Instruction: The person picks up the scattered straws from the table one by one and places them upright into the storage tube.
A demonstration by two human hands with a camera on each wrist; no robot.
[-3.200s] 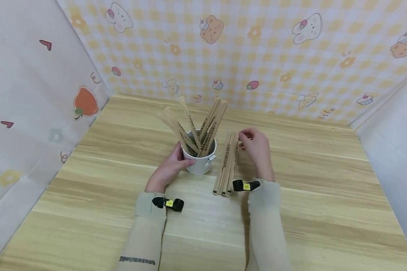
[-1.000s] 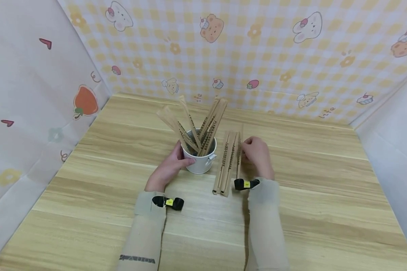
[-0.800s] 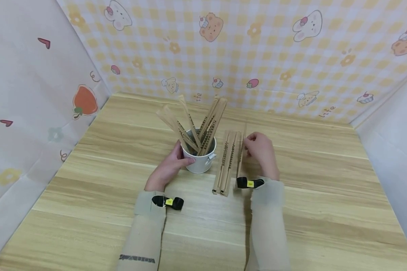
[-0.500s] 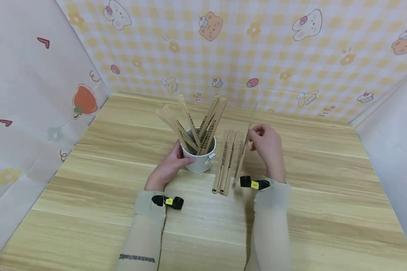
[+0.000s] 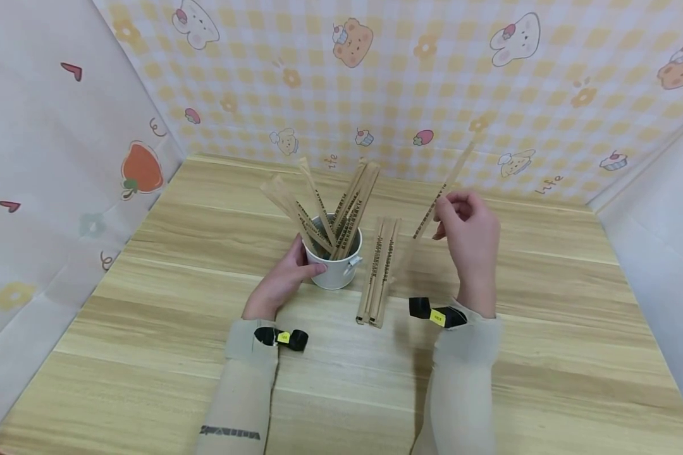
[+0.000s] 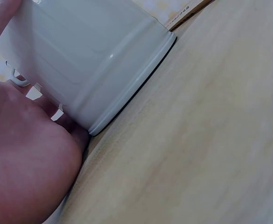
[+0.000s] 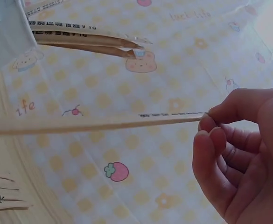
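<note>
My right hand (image 5: pixel 471 230) pinches one wrapped chopstick pair (image 5: pixel 441 193) lifted above the bench (image 5: pixel 546 354), my left hand (image 5: pixel 281 281) grips the cup (image 5: pixel 337 268); next, I judge, tip it into that cup

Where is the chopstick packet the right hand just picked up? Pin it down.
In the head view the lifted packet is pinched in the right hand, slanting up off the table, to the right of the white cup and above the packets lying flat.
</note>
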